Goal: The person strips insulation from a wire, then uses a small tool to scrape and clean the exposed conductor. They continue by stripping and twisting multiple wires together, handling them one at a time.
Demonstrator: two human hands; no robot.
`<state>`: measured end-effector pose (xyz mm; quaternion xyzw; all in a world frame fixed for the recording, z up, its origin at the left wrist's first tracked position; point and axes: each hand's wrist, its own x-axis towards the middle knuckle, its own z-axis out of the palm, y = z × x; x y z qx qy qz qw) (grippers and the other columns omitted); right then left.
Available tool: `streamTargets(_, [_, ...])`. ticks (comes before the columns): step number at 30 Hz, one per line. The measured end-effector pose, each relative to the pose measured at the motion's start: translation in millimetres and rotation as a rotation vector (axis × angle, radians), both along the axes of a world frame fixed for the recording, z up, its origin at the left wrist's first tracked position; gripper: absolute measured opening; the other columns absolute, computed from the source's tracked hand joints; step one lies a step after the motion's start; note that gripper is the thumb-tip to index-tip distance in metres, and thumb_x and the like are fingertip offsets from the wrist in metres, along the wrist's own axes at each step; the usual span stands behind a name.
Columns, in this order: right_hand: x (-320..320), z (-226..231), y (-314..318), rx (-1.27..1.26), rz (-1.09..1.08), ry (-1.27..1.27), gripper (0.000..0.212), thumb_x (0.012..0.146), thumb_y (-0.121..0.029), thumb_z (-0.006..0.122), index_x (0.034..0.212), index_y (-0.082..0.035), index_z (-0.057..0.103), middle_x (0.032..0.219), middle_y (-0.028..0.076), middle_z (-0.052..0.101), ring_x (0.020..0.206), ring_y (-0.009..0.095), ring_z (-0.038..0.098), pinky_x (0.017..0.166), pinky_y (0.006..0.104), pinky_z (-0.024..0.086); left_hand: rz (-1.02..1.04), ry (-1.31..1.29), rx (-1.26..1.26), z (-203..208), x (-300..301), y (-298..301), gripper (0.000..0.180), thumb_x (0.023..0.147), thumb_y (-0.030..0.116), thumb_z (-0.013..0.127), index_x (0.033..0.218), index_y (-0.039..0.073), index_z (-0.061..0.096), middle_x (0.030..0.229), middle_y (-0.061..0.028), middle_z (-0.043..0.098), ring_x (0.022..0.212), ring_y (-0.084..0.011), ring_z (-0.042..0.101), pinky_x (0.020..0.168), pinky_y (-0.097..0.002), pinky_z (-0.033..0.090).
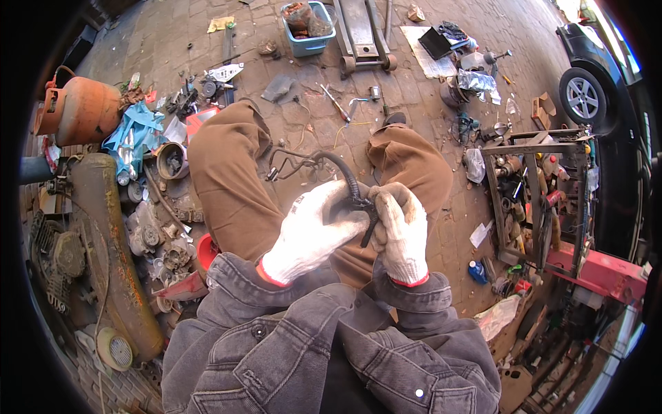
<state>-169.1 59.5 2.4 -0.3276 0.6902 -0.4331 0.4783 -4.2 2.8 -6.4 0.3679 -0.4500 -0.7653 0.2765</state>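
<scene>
- Both gloved hands are working over the lap: the left hand (312, 231) is wrapping around a black corrugated hose (343, 174), and the right hand (402, 231) is closing on a dark tool (367, 219) at the hose's end.
- The fitting looks mid-job, neither freed nor finished; the grip hides it.
- The hose's far end with thin wires (293, 163) is hanging loose between the knees.
- Farther off, loose tools are lying on the brick floor (414, 103) near a blue bin (308, 29).
</scene>
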Motion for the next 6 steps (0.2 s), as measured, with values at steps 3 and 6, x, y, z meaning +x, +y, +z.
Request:
streamTargets(3, [-2.2,-5.1,3.8,0.011,0.067,-0.086,0.033,0.082,0.001,0.07,0.113,-0.004,0.06,0.091,0.012,0.063,0.078,0.03,0.062,0.067,0.0373,0.051,0.01,-0.023,-0.064,-2.7,-1.4,-0.8,0.038,0.091,0.009,0.071,0.126,-0.004,0.063,0.113,-0.01,0.071,0.103,-0.0136,0.066,0.094,-0.0314,0.054])
streamTargets(6, [-8.8,-9.3,4.9,0.051,-0.023,-0.523,0.041,0.08,0.003,0.069,0.119,-0.005,0.059,0.092,0.013,0.063,0.079,0.031,0.062,0.067,0.0383,0.052,0.034,0.022,-0.029,-1.3,-3.9,1.4,0.039,0.088,0.007,0.067,0.126,-0.001,0.062,0.109,-0.0027,0.068,0.098,-0.0079,0.059,0.091,-0.0258,0.049])
